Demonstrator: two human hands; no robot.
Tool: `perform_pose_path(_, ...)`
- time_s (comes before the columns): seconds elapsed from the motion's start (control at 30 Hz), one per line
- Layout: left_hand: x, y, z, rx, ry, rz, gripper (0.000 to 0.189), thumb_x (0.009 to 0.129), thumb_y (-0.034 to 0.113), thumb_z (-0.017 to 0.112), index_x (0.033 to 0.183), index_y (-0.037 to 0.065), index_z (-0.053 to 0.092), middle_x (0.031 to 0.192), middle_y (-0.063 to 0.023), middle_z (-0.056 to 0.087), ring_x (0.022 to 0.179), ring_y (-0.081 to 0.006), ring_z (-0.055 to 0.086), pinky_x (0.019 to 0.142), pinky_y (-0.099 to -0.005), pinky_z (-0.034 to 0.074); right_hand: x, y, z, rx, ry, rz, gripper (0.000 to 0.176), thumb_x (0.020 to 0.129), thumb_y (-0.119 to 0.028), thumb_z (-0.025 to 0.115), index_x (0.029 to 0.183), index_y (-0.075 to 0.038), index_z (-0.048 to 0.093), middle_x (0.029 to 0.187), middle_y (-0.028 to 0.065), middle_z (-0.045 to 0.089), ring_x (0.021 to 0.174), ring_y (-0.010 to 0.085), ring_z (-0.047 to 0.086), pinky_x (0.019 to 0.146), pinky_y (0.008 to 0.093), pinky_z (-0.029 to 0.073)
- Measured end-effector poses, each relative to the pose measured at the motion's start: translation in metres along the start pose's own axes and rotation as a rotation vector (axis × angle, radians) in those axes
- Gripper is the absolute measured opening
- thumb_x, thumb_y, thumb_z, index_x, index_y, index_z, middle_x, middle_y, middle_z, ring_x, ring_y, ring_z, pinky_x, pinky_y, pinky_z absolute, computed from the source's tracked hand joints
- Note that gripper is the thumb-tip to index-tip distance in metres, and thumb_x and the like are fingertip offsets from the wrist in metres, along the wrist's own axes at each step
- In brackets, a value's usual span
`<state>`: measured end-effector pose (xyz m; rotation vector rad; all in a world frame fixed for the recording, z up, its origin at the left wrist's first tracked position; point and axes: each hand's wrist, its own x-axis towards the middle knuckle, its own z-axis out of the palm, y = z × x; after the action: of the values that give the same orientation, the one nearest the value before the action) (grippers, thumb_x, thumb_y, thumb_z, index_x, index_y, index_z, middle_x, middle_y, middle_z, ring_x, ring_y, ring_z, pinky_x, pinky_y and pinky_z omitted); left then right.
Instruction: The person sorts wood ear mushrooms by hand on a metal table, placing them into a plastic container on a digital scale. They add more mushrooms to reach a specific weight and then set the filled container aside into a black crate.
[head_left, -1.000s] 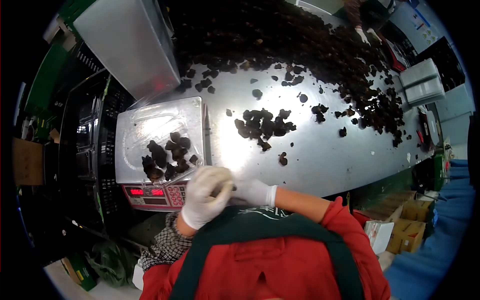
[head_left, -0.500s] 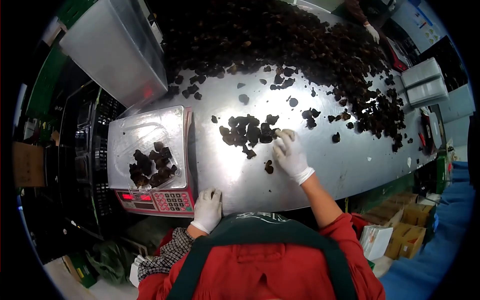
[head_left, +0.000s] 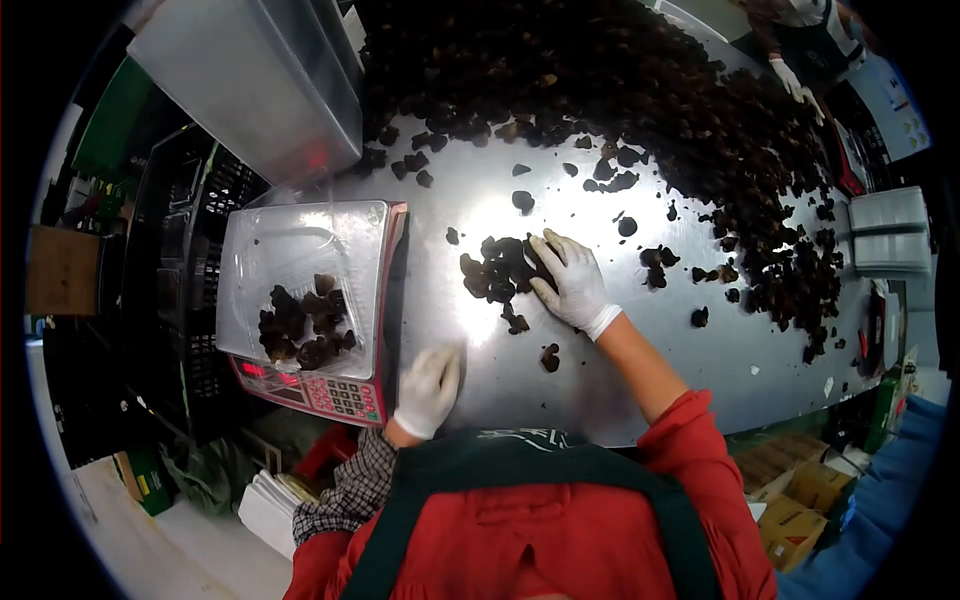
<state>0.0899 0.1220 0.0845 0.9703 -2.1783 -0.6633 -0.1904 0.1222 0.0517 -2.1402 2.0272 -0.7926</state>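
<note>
My right hand [head_left: 575, 285], in a white glove, lies at the right side of a small heap of dark wood ear mushrooms [head_left: 492, 272] on the metal table. Its thumb and fingers are apart and touch the pieces at that edge. My left hand [head_left: 428, 392], also gloved, is over the table's near edge, just right of the scale [head_left: 345, 398]. Its fingers are curled together, slightly blurred, with nothing visible in them. On the scale sits a clear plastic tray [head_left: 325, 245] holding several mushroom pieces [head_left: 308, 322]. The scale's red digits are too blurred to read.
A large mushroom pile [head_left: 580, 75] covers the table's far side and right. A tall translucent bin [head_left: 255, 85] stands behind the scale. Stacked clear trays [head_left: 890, 232] lie at the right edge. Another person's gloved hand [head_left: 793, 82] is at the far right.
My right hand has moved onto the heap's right edge, fingers reaching over the pieces. My left hand has shifted right in the view and curled. The camera view has turned slightly.
</note>
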Motion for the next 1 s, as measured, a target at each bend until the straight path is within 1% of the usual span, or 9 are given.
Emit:
perform_pose_path(0.13, 0.086, 0.012, 0.034, -0.165, 0.228, -0.172, 0.016, 0.085, 0.001, 0.06, 0.1, 0.0, 0.064, 0.089, -0.0129, 0.062, 0.073, -0.0221, 0.059, 0.068, -0.0322, 0.049, 0.014, 0.01, 0.004, 0.106, 0.056, 0.046, 0.052, 0.076, -0.013, 0.064, 0.126, -0.006, 0.051, 0.122, 0.0173, 0.054, 0.11, 0.033, 0.051, 0.093, 0.0433, 0.04)
perform_pose_path(0.23, 0.11, -0.023, 0.072, -0.233, 0.13, -0.254, 0.035, 0.082, 0.011, 0.067, 0.115, 0.002, 0.059, 0.114, -0.0139, 0.056, 0.089, -0.0229, 0.057, 0.079, -0.0303, 0.047, 0.01, 0.019, 0.001, 0.125, 0.043, 0.064, 0.054, 0.075, -0.014, 0.064, 0.127, -0.006, 0.051, 0.125, 0.0191, 0.052, 0.113, 0.0345, 0.05, 0.094, 0.0442, 0.04)
perform_pose_path(0.33, 0.107, -0.043, 0.079, 0.115, -0.048, 0.06, 0.078, 0.067, 0.032, 0.08, 0.134, 0.008, 0.047, 0.138, -0.0183, 0.04, 0.123, -0.0362, 0.037, 0.104, -0.0451, 0.032, 0.001, 0.015, -0.011, 0.138, 0.029, 0.027, 0.065, 0.07, -0.022, 0.068, 0.131, -0.007, 0.049, 0.13, 0.0232, 0.047, 0.118, 0.0368, 0.046, 0.099, 0.0462, 0.036)
perform_pose_path(0.43, 0.115, -0.028, 0.071, 0.285, -0.26, 0.121, 0.086, 0.065, 0.04, 0.079, 0.138, 0.01, 0.044, 0.139, -0.0179, 0.039, 0.126, -0.0353, 0.035, 0.106, -0.0478, 0.028, 0.015, 0.005, -0.019, 0.108, -0.05, -0.079, 0.072, 0.068, -0.028, 0.071, 0.133, -0.009, 0.047, 0.13, 0.023, 0.047, 0.119, 0.0367, 0.046, 0.1, 0.0476, 0.036)
perform_pose_path(0.53, 0.123, -0.037, 0.076, 0.28, -0.308, 0.146, 0.073, 0.068, 0.031, 0.077, 0.131, 0.009, 0.049, 0.131, -0.016, 0.045, 0.121, -0.0344, 0.04, 0.103, -0.0463, 0.032, 0.027, 0.011, -0.007, 0.028, -0.046, -0.186, 0.066, 0.07, -0.025, 0.07, 0.13, -0.011, 0.049, 0.123, 0.017, 0.053, 0.113, 0.0329, 0.05, 0.095, 0.0451, 0.039)
perform_pose_path(0.7, 0.102, -0.041, 0.081, 0.2, -0.096, 0.106, 0.034, 0.07, 0.013, 0.07, 0.103, 0.01, 0.06, 0.104, -0.0071, 0.057, 0.1, -0.0293, 0.053, 0.089, -0.0416, 0.041, 0.014, 0.026, 0.0, -0.002, 0.02, -0.175, 0.04, 0.072, -0.014, 0.065, 0.112, -0.01, 0.061, 0.1, 0.0056, 0.06, 0.09, 0.0239, 0.058, 0.076, 0.0376, 0.048)
perform_pose_path(0.8, 0.097, -0.046, 0.091, 0.229, -0.023, 0.121, 0.033, 0.066, 0.009, 0.069, 0.098, 0.011, 0.061, 0.099, -0.0047, 0.055, 0.095, -0.0268, 0.053, 0.081, -0.0389, 0.045, 0.01, 0.028, 0.0, 0.029, 0.061, -0.099, 0.032, 0.073, -0.008, 0.064, 0.105, -0.008, 0.064, 0.095, 0.0059, 0.06, 0.082, 0.0241, 0.061, 0.067, 0.0338, 0.052)
perform_pose_path(0.9, 0.102, -0.051, 0.091, 0.173, 0.007, 0.063, 0.029, 0.065, 0.007, 0.068, 0.093, 0.011, 0.061, 0.097, -0.005, 0.056, 0.09, -0.0265, 0.055, 0.076, -0.0362, 0.049, 0.016, 0.026, -0.002, 0.313, 0.248, 0.171, 0.028, 0.078, -0.004, 0.062, 0.105, -0.005, 0.063, 0.095, 0.0085, 0.061, 0.081, 0.0253, 0.062, 0.07, 0.0322, 0.053)
perform_pose_path(1.0, 0.108, -0.044, 0.087, -0.055, 0.154, -0.092, 0.02, 0.069, 0.005, 0.067, 0.088, 0.008, 0.061, 0.096, -0.0073, 0.058, 0.086, -0.0241, 0.058, 0.072, -0.0325, 0.051, 0.024, 0.027, -0.015, 0.996, 0.322, 0.652, 0.022, 0.088, -0.007, 0.055, 0.109, -0.001, 0.061, 0.098, 0.0066, 0.063, 0.076, 0.0141, 0.061, 0.067, 0.025, 0.051)
